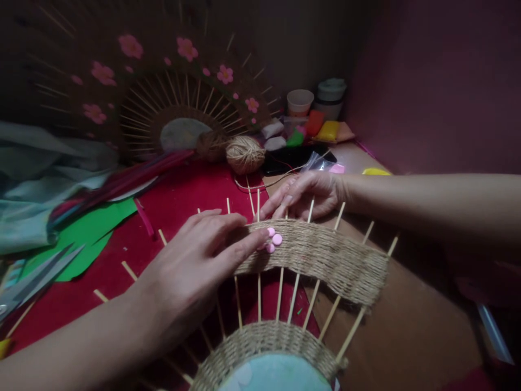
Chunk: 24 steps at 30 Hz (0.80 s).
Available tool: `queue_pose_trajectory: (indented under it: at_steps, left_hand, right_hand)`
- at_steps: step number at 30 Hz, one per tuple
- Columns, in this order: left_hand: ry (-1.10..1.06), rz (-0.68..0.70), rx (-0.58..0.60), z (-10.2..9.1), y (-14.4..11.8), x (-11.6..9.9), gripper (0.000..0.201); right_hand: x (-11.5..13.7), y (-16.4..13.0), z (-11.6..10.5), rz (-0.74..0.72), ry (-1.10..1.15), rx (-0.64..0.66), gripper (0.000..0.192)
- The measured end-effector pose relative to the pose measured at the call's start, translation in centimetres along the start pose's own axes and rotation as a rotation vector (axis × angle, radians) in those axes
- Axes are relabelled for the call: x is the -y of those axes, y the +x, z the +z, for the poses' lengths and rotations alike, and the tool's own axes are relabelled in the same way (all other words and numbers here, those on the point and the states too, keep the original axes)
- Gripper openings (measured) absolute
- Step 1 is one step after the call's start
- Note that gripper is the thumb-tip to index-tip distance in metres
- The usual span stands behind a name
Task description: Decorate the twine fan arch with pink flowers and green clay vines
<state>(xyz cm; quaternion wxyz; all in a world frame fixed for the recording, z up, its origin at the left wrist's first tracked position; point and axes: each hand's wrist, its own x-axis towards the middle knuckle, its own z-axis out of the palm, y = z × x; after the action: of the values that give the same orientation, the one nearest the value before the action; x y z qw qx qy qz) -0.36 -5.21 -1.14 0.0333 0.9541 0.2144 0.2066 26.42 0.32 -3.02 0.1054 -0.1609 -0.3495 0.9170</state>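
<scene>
A half-round fan woven of twine on thin sticks (325, 252) lies in front of me, with a pale blue half-disc at its base. On the outer woven band sits a cluster of small pink petals (277, 239). My left hand (183, 266) reaches over the band, its thumb pressed against the petals and its other fingers bent over the top edge. Behind that edge is my right hand (311, 195), palm partly up, fingers curled together among the stick ends. The band covers part of its fingertips, so what they hold is hidden.
A larger fan with pink flowers (187, 49) stands at the back. Near it lie a twine ball (245, 155), a yellow clay packet (328, 131) and a paper cup (300, 102). Scissors (38, 279) and green sheet (87, 233) lie left, on red cloth (183, 187).
</scene>
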Motion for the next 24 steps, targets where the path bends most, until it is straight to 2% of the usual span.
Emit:
queue_pose_trajectory:
  at_steps: [4, 10, 15, 19, 24]
  left_hand:
    - [0.061, 0.129, -0.008, 0.0, -0.2, -0.5, 0.041]
    - [0.233, 0.273, 0.116, -0.4, -0.2, -0.7, 0.047]
    - [0.425, 0.356, 0.087, -0.5, 0.1, -1.4, 0.045]
    - [0.402, 0.351, 0.091, -0.5, 0.1, -1.4, 0.044]
    - [0.164, 0.176, 0.024, -0.5, -0.6, -0.6, 0.047]
  right_hand:
    - [0.0, 0.0, 0.1, 0.013, -0.009, -0.018, 0.042]
    - [0.0, 0.0, -0.1, 0.032, -0.031, 0.020, 0.041]
    - [-0.1, 0.0, -0.2, 0.022, -0.028, 0.051, 0.041]
    - [-0.1, 0.0, -0.3, 0.020, -0.008, 0.049, 0.040]
    - [-0.1, 0.1, -0.3, 0.012, 0.007, 0.057, 0.040]
